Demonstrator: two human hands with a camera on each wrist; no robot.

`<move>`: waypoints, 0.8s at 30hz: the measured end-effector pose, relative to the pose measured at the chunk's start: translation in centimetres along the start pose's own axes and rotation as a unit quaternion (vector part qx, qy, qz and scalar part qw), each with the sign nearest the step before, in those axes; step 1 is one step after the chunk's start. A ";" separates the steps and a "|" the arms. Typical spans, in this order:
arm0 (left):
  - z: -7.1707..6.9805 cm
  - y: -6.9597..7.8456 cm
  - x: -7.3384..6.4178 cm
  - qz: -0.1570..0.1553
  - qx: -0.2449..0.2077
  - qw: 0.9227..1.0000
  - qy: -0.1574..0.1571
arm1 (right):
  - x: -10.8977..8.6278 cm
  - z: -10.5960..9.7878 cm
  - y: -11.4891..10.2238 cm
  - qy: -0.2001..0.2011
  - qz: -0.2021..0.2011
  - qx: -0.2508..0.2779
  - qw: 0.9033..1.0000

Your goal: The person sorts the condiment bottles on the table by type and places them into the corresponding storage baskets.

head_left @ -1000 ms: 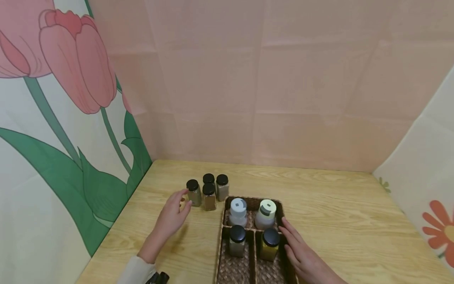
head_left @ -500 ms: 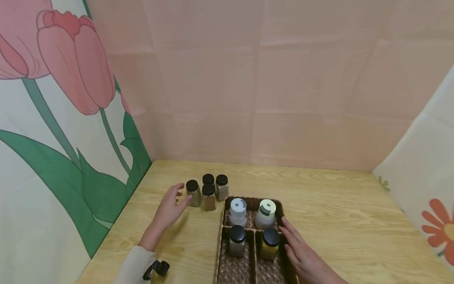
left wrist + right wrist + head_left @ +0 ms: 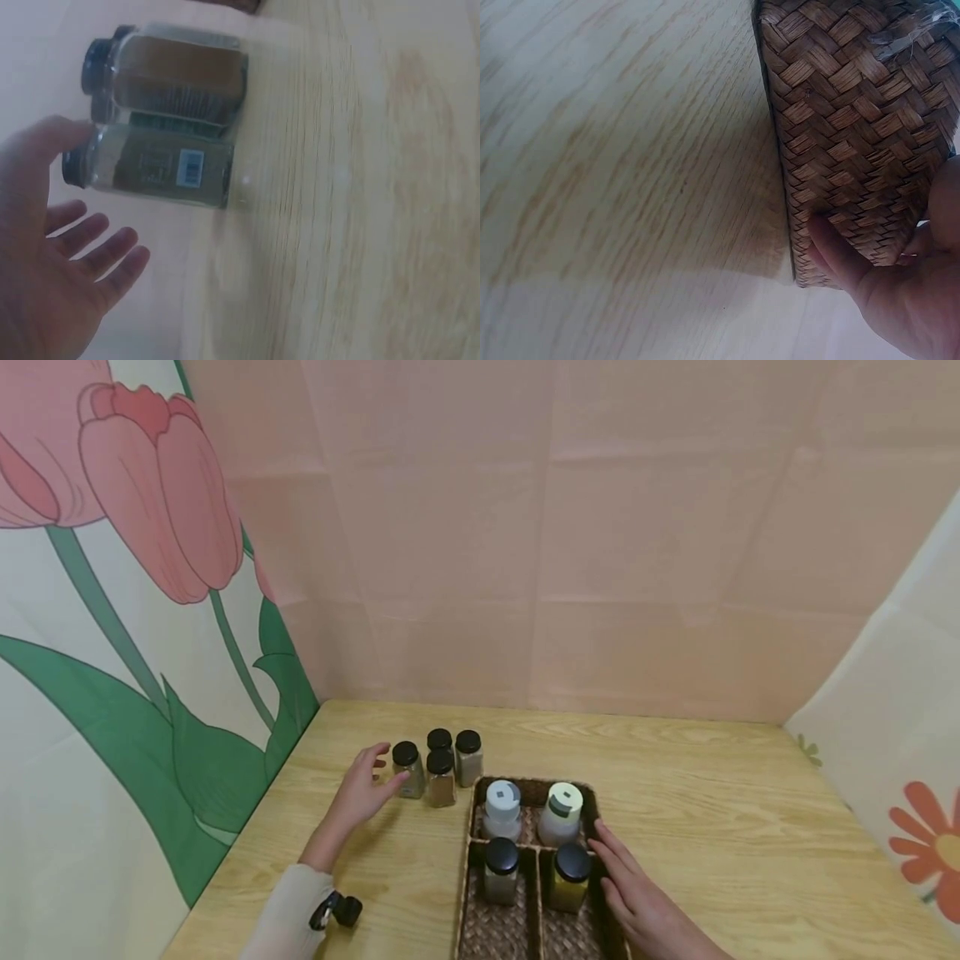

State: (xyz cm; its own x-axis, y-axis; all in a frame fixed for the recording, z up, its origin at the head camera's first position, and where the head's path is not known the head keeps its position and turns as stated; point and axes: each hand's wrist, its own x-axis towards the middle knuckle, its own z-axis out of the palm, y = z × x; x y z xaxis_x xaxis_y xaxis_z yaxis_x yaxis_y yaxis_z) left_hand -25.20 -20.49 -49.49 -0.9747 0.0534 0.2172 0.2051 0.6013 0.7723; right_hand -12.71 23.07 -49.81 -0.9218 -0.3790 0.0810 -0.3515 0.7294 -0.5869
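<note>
My left hand reaches toward a glass spice jar with a black lid, fingers spread beside it and thumb in front. In the left wrist view this jar shows greenish contents and a small barcode label; the thumb is by its lid, and I cannot tell whether it touches. Beside it stands a jar of brown spice. My right hand rests against the right side of a woven divided basket. In the right wrist view its fingers lie along the woven wall.
Behind the brown jar stand two more black-lidded jars, one pale. The basket's back compartment holds two white-capped bottles; each front compartment holds a black-lidded jar, one greyish, one yellow. A pink cloth hangs behind the table.
My left hand has drawn slightly back to the left from the greenish jar, its fingers spreading wider. My right hand and the basket have stayed in place.
</note>
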 end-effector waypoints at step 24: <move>1.1 -1.5 1.6 -0.005 -0.077 0.997 -0.021 | 0.0 -0.2 -0.3 -0.010 0.020 0.006 1.000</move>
State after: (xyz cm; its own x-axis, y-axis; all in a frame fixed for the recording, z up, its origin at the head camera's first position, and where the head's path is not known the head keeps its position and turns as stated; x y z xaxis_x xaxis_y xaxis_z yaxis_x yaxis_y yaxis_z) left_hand -27.22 -20.43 -50.98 -0.9790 0.0833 0.1860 0.2032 0.4722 0.8577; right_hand -12.66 22.95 -49.47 -0.9317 -0.3610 0.0414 -0.3122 0.7371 -0.5993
